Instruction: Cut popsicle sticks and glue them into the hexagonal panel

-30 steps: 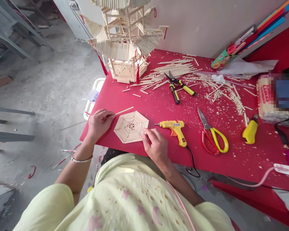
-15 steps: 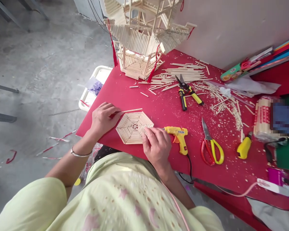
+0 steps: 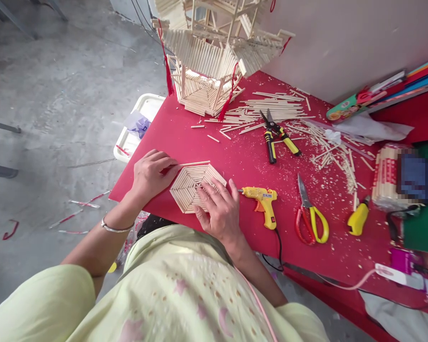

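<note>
A hexagonal panel (image 3: 183,192) of thin wooden sticks in concentric rings lies flat near the table's front edge. My left hand (image 3: 152,175) is at its left, thumb and fingers pinched on one end of a wooden stick (image 3: 198,163) that runs along the panel's upper edge. Over the right part of the panel rests my right hand (image 3: 221,211), fingers stretched and spread, covering some of the sticks. Just right of that hand lies a yellow glue gun (image 3: 266,203), its nozzle pointing toward the panel.
A stick-built pagoda model (image 3: 207,61) with red tassels stands at the back. Pruning shears (image 3: 276,137) lie by loose sticks (image 3: 271,110). Farther right are scissors (image 3: 310,213), a yellow-handled tool (image 3: 358,217) and bundled sticks (image 3: 385,175). A white tray (image 3: 142,107) sits beyond the table's left edge.
My right hand has moved left from the panel's right corner onto its surface, and its fingers have spread out. My left hand keeps its pinch on the stick at the upper edge.
</note>
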Motion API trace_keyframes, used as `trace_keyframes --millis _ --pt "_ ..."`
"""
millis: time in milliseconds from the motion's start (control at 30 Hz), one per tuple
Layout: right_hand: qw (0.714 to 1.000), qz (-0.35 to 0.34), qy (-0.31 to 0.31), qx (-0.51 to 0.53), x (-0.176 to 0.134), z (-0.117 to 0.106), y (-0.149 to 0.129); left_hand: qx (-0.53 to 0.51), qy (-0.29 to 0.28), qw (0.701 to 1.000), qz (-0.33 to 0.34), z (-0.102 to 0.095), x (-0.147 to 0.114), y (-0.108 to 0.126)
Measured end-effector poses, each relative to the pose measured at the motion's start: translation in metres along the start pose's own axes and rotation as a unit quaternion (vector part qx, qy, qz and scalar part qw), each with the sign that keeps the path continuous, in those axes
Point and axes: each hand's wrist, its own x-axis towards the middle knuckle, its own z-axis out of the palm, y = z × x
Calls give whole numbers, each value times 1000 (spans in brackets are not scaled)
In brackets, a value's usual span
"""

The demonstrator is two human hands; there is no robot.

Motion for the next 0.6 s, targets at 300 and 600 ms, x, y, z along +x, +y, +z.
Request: trace_keyframes --millis 300,600 --pt "1000 -7 21 -3 1 5 2 -10 40 999 19 3 -4 -6" --pt "999 -11 34 -5 1 7 4 -4 54 998 34 5 -6 -10"
